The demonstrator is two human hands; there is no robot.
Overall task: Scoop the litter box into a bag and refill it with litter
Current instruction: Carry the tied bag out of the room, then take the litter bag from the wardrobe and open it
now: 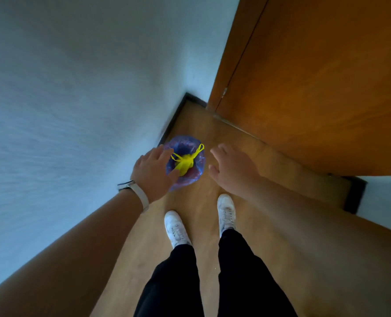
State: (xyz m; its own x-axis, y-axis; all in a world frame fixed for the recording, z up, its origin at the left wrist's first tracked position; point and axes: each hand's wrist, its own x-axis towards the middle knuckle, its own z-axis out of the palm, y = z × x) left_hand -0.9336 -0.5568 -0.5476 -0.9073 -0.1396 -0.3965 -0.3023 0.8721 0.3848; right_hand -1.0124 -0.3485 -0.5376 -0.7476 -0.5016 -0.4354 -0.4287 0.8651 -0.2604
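Currently: white wall (75,88) and orange door (315,76) meet over wood floor (270,248); blue bag (198,171) sits in that corner. My left hand (154,170) is over its edge, right hand (232,167) just beside it, both fingers spread, gripping nothing. Yellow drawstring (185,164) knotted on top.

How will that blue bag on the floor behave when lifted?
Probably floppy: the blue bag is thin, crinkled plastic, so it should sag. The yellow ties look knotted, likely the surest hold. Its rounded bulge suggests some contents, though weight is unclear.
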